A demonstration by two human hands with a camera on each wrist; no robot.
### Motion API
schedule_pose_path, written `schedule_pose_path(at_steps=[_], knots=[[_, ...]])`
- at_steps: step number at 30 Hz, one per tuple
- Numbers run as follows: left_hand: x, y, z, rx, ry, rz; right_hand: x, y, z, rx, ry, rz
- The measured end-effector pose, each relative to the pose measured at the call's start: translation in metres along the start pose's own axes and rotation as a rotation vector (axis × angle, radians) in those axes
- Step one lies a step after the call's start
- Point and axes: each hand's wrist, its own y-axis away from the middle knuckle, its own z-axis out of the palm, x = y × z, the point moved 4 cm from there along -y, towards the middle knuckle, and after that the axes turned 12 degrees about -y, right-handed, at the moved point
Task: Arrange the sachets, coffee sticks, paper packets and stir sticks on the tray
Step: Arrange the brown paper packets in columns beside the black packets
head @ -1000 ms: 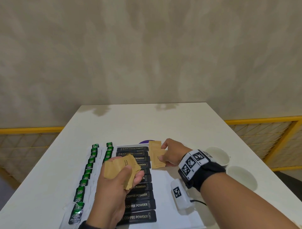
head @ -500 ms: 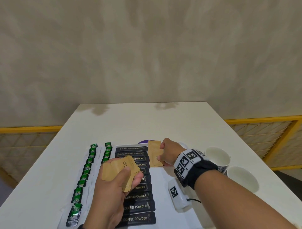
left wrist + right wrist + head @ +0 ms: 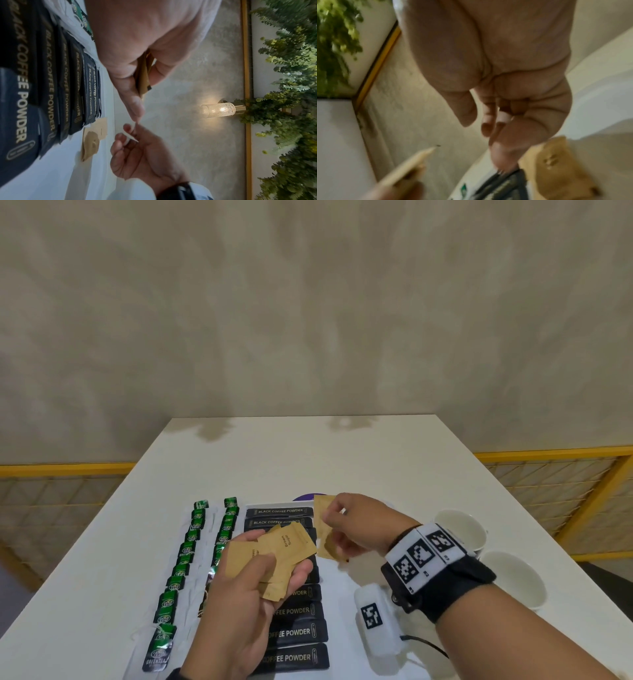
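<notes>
Since a second ago the right hand (image 3: 346, 525) has drawn back empty, fingers loosely curled, toward the packets (image 3: 274, 549) gripped by the left hand (image 3: 246, 604) at lower centre; pinch just one.

Brown paper packets (image 3: 274, 553) fanned, black coffee sticks (image 3: 294, 633) apparently rowed

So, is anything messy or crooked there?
A little. The nearest green sachet lies tilted, out of line with its row. The two brown packets lying beside the coffee sticks overlap a bit crookedly. Nothing looks spilled or torn.
</notes>
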Motion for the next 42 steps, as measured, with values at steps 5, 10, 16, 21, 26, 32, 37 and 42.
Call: schedule_pose_path(at_steps=[5, 10, 16, 21, 26, 32, 37, 42], knots=[[-0.005, -0.001, 0.000, 0.039, -0.116, 0.090, -0.005, 0.024, 0.021, -0.291, -0.236, 0.015], [-0.006, 0.000, 0.001, 0.046, -0.292, 0.198, 0.000, 0.023, 0.014, -0.103, -0.070, -0.209], [-0.002, 0.002, -0.004, 0.086, -0.365, 0.287, 0.014, 0.034, 0.004, -0.247, 0.211, -0.064], [0.002, 0.002, -0.003, 0.085, -0.305, 0.280, 0.029, 0.030, -0.010, -0.101, 0.021, 0.111], [0.000, -0.001, -0.006, 0.114, -0.308, 0.277, 0.047, 0.017, -0.014, 0.034, -0.015, 0.330], [0.000, -0.002, -0.007, 0.108, -0.298, 0.279, 0.053, 0.012, -0.004, -0.013, -0.188, 0.471], [0.001, -0.001, -0.006, 0.101, -0.305, 0.280, 0.045, 0.010, 0.002, 0.016, -0.144, 0.502], [0.001, -0.001, -0.006, 0.102, -0.299, 0.263, 0.032, 0.009, -0.003, 0.152, 0.320, 0.322]])
